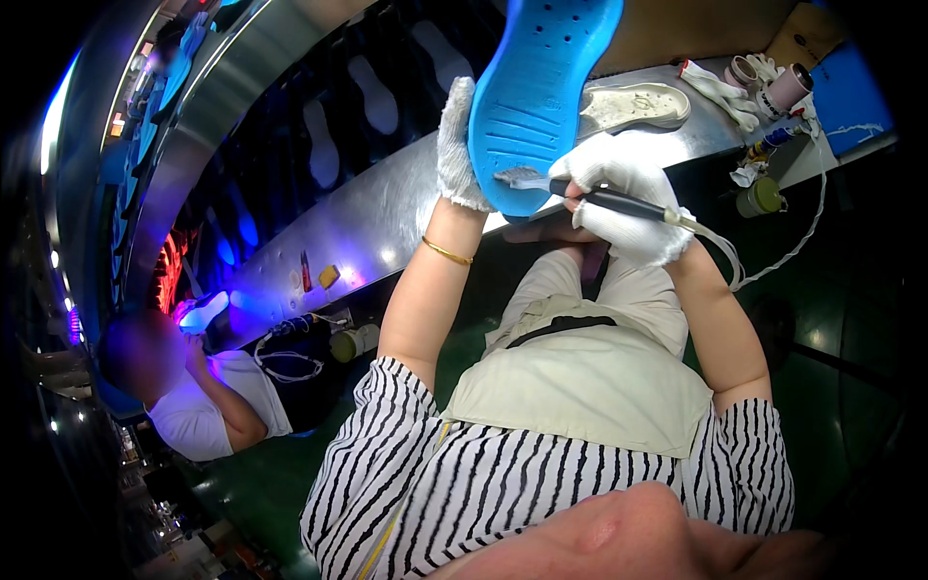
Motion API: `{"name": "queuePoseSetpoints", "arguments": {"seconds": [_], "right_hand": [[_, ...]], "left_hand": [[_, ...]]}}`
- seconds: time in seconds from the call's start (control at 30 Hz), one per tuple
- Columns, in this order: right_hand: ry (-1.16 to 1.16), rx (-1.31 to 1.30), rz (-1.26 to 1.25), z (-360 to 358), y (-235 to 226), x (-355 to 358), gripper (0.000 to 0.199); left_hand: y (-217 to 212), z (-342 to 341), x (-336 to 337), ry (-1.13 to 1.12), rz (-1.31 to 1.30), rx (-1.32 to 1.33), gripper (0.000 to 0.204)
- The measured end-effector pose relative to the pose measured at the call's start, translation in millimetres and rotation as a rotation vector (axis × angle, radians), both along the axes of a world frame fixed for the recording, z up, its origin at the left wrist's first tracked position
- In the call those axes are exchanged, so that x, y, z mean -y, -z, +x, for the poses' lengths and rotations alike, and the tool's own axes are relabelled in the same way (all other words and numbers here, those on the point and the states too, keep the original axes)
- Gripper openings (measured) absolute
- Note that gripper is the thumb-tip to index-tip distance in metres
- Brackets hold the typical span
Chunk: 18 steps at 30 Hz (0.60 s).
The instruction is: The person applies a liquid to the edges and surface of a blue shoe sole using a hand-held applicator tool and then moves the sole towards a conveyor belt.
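A bright blue shoe sole is held up before me at the top centre, its small holes at the far end and grooves lower down. Gloved in white knit, my left hand grips its left edge; most of those fingers are hidden behind it. My right hand, also gloved, is closed round the black handle of a brush. Its bristles touch the sole near the heel end. A pale tube or cord runs from the brush's rear end.
A metal ledge borders a belt carrying several soles. A white shoe upper, gloves and tape rolls lie at the right. Green containers hang below the ledge. At the left, a co-worker holds a lit sole.
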State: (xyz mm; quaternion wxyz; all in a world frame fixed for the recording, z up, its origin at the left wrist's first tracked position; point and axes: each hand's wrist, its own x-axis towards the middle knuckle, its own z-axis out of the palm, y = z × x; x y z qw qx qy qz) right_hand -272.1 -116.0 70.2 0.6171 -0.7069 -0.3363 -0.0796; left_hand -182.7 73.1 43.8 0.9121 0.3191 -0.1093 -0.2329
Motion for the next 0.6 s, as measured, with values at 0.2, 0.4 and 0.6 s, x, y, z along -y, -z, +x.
{"name": "queuePoseSetpoints", "arguments": {"seconds": [0.2, 0.4, 0.6], "right_hand": [[-0.057, -0.080, -0.120, 10, 8, 0, 0.016], [-0.159, -0.244, -0.257, 24, 5, 17, 0.015], [-0.112, -0.076, -0.301, 28, 2, 18, 0.016]], "left_hand": [[-16, 1, 3, -0.046, 0.304, -0.038, 0.059], [-22, 1, 9, 0.076, 0.509, -0.030, 0.050], [-25, 2, 12, 0.130, 0.588, -0.038, 0.046]]}}
